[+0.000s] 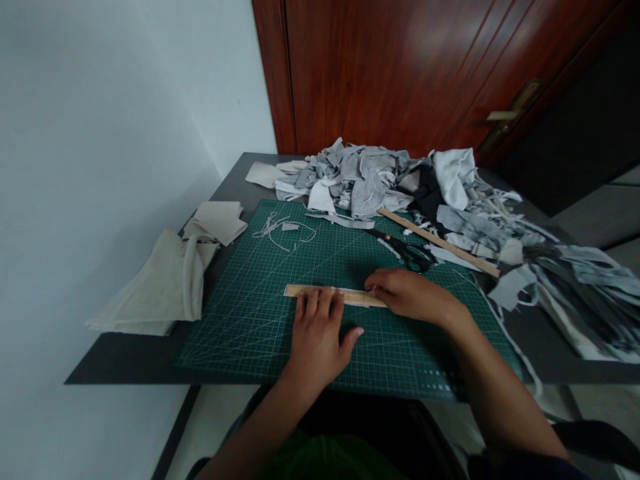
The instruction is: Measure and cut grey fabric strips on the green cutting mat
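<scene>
A light wooden ruler-like strip point(352, 297) lies across the green cutting mat point(240, 320), with a thin white edge, perhaps cloth, showing along it. My left hand point(319, 337) presses its outstretched fingertips on the strip, thumb spread to the side. At the strip's right part, my right hand point(407, 293) has its fingers bent and pressed together; whatever they pinch is hidden. Black-handled scissors point(407, 252) lie just beyond my right hand, on the mat.
Grey and white cloth scraps point(365, 177) are heaped along the back. A longer wooden strip point(440, 241) lies at the right, near stacked cloth pieces point(595, 300). Folded cream cloth point(155, 290) sits at the left edge. Loose threads point(280, 230) rest on the mat.
</scene>
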Available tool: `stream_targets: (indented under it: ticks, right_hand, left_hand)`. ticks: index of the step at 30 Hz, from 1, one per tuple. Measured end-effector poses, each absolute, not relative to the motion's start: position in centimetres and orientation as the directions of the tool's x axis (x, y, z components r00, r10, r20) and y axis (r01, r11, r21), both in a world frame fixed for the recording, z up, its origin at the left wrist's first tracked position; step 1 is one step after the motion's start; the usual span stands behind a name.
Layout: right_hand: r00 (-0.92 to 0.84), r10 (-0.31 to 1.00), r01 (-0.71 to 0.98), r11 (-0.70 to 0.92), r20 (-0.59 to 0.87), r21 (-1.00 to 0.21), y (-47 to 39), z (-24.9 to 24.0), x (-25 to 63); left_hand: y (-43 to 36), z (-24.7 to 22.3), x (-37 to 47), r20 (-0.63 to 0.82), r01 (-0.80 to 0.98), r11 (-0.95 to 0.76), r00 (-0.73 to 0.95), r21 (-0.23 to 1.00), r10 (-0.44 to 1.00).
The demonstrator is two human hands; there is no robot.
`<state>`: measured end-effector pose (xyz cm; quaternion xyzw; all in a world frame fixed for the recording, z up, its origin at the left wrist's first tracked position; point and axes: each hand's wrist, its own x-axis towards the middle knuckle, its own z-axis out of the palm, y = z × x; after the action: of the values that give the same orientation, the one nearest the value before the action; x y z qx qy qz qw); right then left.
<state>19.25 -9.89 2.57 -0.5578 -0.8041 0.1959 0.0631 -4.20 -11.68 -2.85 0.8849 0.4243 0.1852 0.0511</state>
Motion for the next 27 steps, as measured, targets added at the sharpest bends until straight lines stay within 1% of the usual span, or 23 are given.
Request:
stream_targets:
  ticks: [5,10,12,16,19,23,25,27]
  right_hand:
    - [-0.379,0.925,0.823,0.326,-0.022,-0.465,-8.7,1.1,19.1]
    - [-0.375,0.927,0.782,0.314,-0.003,-0.538,-7.9,0.2,19.3]
    - [-0.368,0.930,0.781,0.308,-0.002,-0.543,-7.7,0.1,19.4]
    - [-0.382,0.924,0.811,0.341,0.012,-0.476,-7.9,0.1,19.2]
    - [-0.397,0.918,0.850,0.371,0.008,-0.374,-8.3,0.4,18.7]
    - [-0.384,0.923,0.901,0.367,-0.032,-0.231,-8.8,1.0,18.0]
    - [-0.380,0.924,0.907,0.362,-0.045,-0.213,-8.9,1.1,17.8]
    - [-0.377,0.925,0.907,0.359,-0.042,-0.221,-8.9,1.1,17.7]
  left_hand:
    - [-11.7,-2.8,-4.2,0.283,0.729,-0.637,0.574,0.251,0.768]
    - [-11.7,-2.9,-4.2,0.302,0.727,-0.641,0.571,0.245,0.763]
    - [-11.7,-2.9,-4.2,0.301,0.729,-0.641,0.572,0.241,0.763]
    - [-11.7,-2.7,-4.1,0.295,0.735,-0.638,0.572,0.230,0.766]
    - [-11.8,-2.8,-4.1,0.292,0.738,-0.635,0.571,0.228,0.768]
    - [-11.8,-2.9,-4.1,0.291,0.743,-0.631,0.567,0.223,0.771]
    - [-11.8,-2.9,-4.1,0.285,0.745,-0.630,0.569,0.220,0.772]
    - [-11.8,-2.8,-4.1,0.277,0.745,-0.630,0.572,0.217,0.772]
